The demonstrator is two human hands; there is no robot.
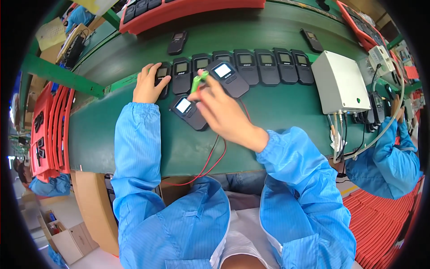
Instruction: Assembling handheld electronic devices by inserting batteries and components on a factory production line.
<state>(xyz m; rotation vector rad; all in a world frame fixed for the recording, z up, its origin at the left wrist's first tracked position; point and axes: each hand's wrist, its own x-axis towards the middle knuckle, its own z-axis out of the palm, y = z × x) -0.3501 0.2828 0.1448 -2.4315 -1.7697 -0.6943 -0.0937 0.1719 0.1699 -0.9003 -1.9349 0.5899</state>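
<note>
My left hand [150,86] is on the leftmost black handheld device [165,92] of a row, thumb and fingers closed about its sides. My right hand [221,112] pinches a green connector [196,84] from which a thin red and black wire [220,158] runs down over the bench edge. Two handheld devices with lit white screens lie tilted around that hand: one [236,86] beyond it, overlapping the row, and one [198,120] under its fingers' left side. Where the connector's tip points is partly hidden.
Several dark-screened devices [268,71] stand side by side along the green bench [286,101]. Two more lie farther back on the green strip. A white box [339,83] with cables is at right. Red trays [192,13] sit behind; another person's blue sleeve [387,148] shows at right.
</note>
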